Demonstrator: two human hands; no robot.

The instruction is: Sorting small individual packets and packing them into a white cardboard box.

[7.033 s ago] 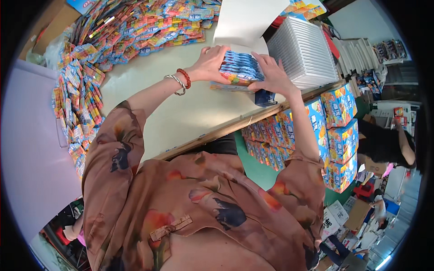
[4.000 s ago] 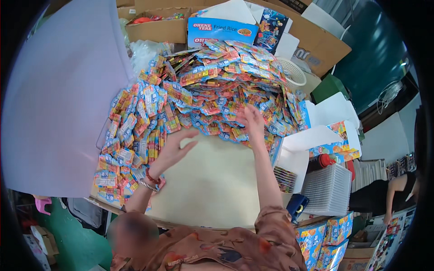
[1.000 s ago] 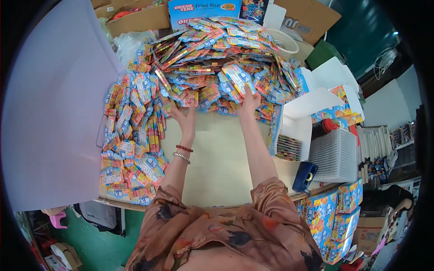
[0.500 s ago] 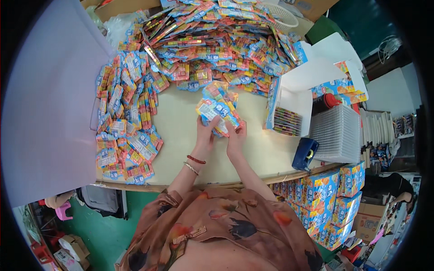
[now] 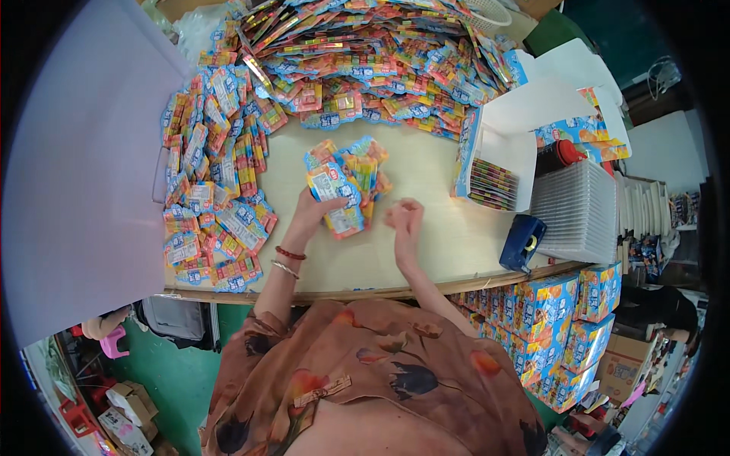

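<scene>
Packets (image 5: 217,190) lie heaped along the bench (image 5: 426,243) left edge. Left hand (image 5: 315,213) grips a fanned bundle of packets (image 5: 346,186) above mid-bench. Right hand (image 5: 405,220) just beside it, fingers loosely curled, holding nothing. Farther right: open white carton (image 5: 498,156) with stacked packets, then a dark blue tape dispenser (image 5: 522,242).

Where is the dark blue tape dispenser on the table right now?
In the head view, the dark blue tape dispenser sits near the table's front right edge, beside the stack of clear trays and below the open white box.
</scene>
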